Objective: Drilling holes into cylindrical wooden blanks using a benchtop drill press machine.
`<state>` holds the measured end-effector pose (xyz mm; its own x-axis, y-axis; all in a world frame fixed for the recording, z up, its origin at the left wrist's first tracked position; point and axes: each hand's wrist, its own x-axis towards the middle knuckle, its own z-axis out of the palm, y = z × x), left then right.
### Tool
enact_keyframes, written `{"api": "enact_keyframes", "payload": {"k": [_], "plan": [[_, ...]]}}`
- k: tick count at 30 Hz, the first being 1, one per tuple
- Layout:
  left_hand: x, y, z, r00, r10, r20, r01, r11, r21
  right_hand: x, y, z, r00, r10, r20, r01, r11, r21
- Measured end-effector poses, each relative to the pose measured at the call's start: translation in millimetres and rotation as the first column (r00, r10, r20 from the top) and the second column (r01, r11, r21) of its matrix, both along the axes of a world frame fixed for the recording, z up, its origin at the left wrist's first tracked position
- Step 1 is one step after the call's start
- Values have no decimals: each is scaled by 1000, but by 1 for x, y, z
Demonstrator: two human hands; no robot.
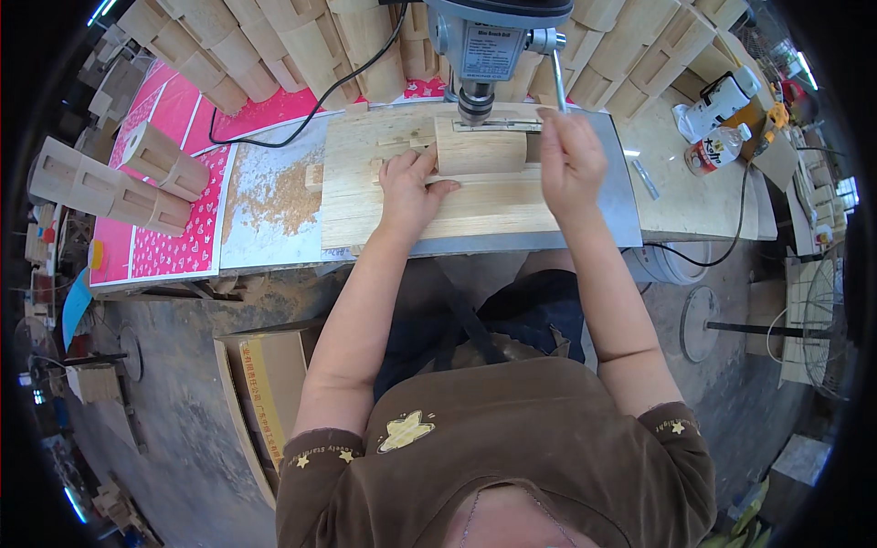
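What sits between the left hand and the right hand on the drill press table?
In the head view, the wooden block under the drill chuck lies between left hand, pressing its left end, and right hand on the feed lever.

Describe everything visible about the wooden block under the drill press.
The wooden block is pale, unfinished wood with a smooth, slightly rounded top. It lies flat on a light plank jig directly beneath the drill chuck. The left hand presses against its left end, fingers on its near edge. The right hand is beside its right end, gripping the drill's metal feed lever, not the block.
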<state>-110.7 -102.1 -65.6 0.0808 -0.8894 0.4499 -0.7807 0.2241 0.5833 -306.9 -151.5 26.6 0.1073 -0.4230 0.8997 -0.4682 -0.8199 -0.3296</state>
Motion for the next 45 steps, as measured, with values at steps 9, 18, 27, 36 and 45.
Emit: {"api": "enact_keyframes", "payload": {"k": [9,18,27,36,45], "plan": [[1,1,0,1000,21,-1,-21,999,34,-8,6,62,998,-54,-43,58,994,89],[-3,-3,4,946,40,-323,-11,996,93,18,-111,136,998,-58,-11,58,958,282],[15,5,28,932,-72,-354,73,997,-12,-55,-34,-18,757,246,-605,109,866,488],[89,69,56,916,-46,-398,75,996,57,-54,-17,-19,797,224,-561,71,887,455],[96,93,100,524,316,-791,43,918,395,-51,0,-14,826,316,-466,-18,842,539]]}}
